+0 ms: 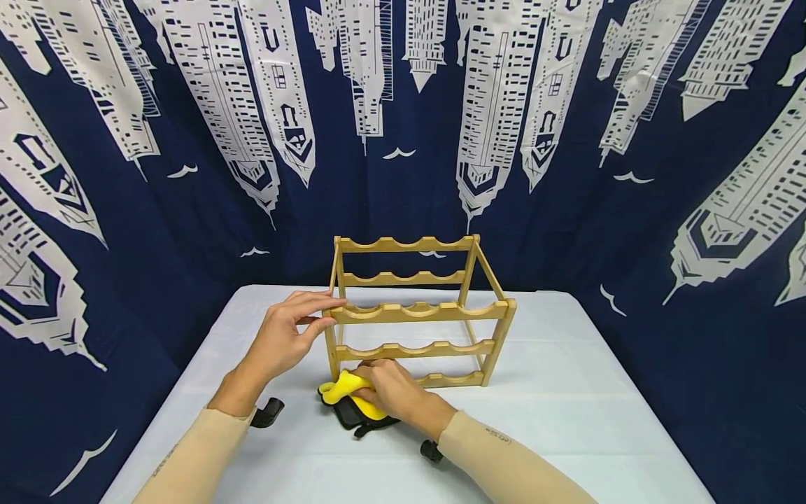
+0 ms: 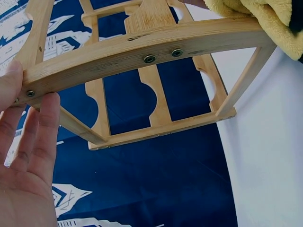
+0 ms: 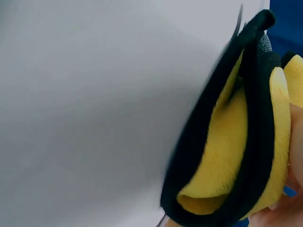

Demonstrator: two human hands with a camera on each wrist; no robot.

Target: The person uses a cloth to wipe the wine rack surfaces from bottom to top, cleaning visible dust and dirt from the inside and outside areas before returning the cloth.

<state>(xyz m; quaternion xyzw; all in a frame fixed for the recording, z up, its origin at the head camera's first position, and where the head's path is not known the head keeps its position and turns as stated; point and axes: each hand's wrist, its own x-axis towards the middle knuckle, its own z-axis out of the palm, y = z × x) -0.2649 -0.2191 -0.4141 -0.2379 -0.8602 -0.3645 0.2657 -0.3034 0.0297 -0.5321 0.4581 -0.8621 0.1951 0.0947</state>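
Observation:
A light wooden rack with scalloped rails, shaped like a wine rack, stands on the white table. My left hand holds its near left upper corner. In the left wrist view, the thumb and fingers of that hand lie on opposite sides of a wooden post with metal bolts. Low at the rack's front left, my right hand grips a bunched yellow cloth with black edging. The right wrist view shows the cloth folded over, with part of the hand at the right edge.
The white-covered table extends around the rack. Behind and beside it hangs a dark blue curtain printed with white buildings and birds. A small black piece shows beside the left wrist, another by the right.

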